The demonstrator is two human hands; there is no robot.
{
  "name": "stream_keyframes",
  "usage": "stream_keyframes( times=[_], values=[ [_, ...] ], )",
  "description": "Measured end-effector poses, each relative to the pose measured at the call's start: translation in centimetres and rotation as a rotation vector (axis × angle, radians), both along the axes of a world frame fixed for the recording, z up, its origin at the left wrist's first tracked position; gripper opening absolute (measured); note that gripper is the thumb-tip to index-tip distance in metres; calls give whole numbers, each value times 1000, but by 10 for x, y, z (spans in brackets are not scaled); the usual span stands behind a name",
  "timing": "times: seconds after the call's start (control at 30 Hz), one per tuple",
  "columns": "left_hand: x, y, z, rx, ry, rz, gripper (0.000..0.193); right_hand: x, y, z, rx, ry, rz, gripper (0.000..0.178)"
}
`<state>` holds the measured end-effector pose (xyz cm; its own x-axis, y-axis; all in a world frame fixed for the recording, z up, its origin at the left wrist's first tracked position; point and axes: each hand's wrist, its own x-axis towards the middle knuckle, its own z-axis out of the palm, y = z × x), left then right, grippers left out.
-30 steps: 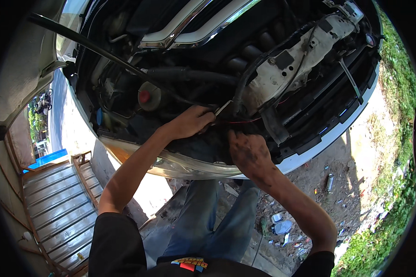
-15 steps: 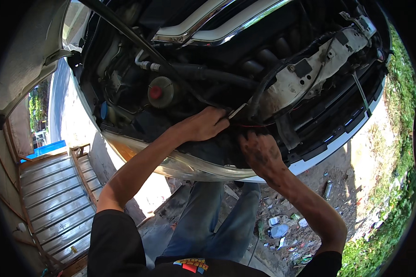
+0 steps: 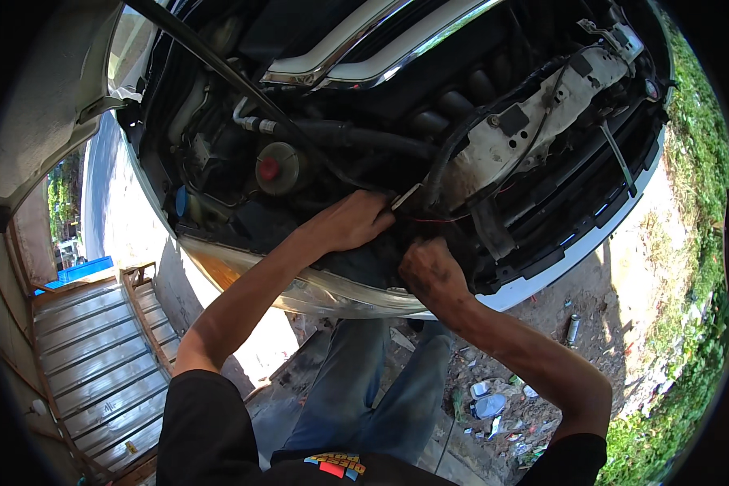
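I have both hands inside the front of a car's engine bay, behind the clear headlight [image 3: 332,298]. My left hand [image 3: 355,220] is closed, its fingers curled down beside a short pale flat strip [image 3: 407,197]. Whether they grip that strip or something under it does not show. To its right, my right hand [image 3: 431,266] is bent into a fist-like grip, low in the dark gap behind the headlight. Its fingertips and whatever they hold are hidden. A thin red wire [image 3: 429,219] runs just beyond my right hand, near a dirty pale metal panel [image 3: 478,162].
A hood prop rod [image 3: 211,61] slants across the upper left. A reservoir with a red cap [image 3: 268,168] stands beyond my left forearm. A metal rod [image 3: 616,155] lies along the right front edge. Litter [image 3: 488,405] and a can [image 3: 573,328] lie on the ground.
My right hand has drawn slightly back and left, and its fingers are curled tighter. My left hand stays by the pale strip. The whole view has shifted slightly.
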<state>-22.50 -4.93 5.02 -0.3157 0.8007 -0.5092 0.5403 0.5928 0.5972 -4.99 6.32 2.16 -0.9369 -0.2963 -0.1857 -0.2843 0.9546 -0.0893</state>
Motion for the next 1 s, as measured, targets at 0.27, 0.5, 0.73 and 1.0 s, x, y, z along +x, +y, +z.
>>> stream_keyframes(
  times=[0.27,0.5,0.73,1.0],
  values=[
    [4,-12,-14,21,77,28,28,6,-6,-4,-87,-68,-36,14],
    [1,-11,11,-115,-230,297,29,16,-15,-1,-37,3,-174,12],
    [19,-5,20,-25,-255,586,33,23,-15,7,-51,-18,-228,11],
    [12,-11,17,-175,-204,582,40,22,-16,16,-110,-114,-262,13]
  ],
)
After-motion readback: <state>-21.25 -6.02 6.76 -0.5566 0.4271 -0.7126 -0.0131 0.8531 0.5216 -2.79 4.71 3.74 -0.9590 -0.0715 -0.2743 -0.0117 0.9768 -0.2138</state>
